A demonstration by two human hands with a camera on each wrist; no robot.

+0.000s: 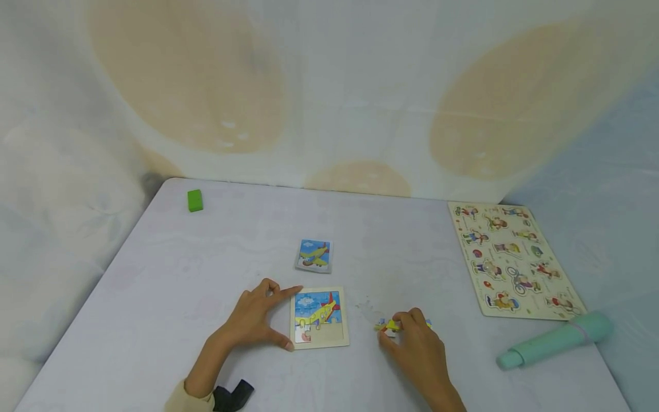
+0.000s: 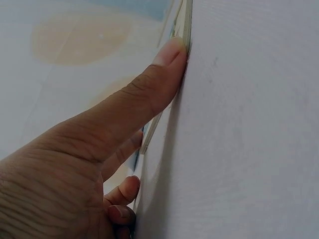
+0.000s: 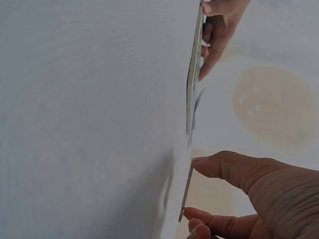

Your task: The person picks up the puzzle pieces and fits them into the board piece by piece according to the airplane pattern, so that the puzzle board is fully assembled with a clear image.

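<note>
My left hand point(image 1: 254, 315) lies along the left side of a small wooden jigsaw tray point(image 1: 346, 320), its thumb and index finger stretched to the two left corners. The tray's upper part and lower-left corner hold fitted pieces of a yellow airplane picture point(image 1: 319, 309); bare wood shows at lower right. To the right of the tray, my right hand point(image 1: 417, 349) pinches a thin jigsaw piece point(image 3: 187, 191) between thumb and fingertips, tilted on edge in the right wrist view. Loose yellow and blue pieces point(image 1: 380, 324) lie around those fingers, partly hidden by the hand.
A small airplane picture card point(image 1: 314, 256) lies behind the tray. A green block point(image 1: 195, 200) sits at the far left. On the right are a wooden figure puzzle board point(image 1: 494, 274) and a rolled mint-green item point(image 1: 556, 341). A black object point(image 1: 234, 395) is near my left wrist.
</note>
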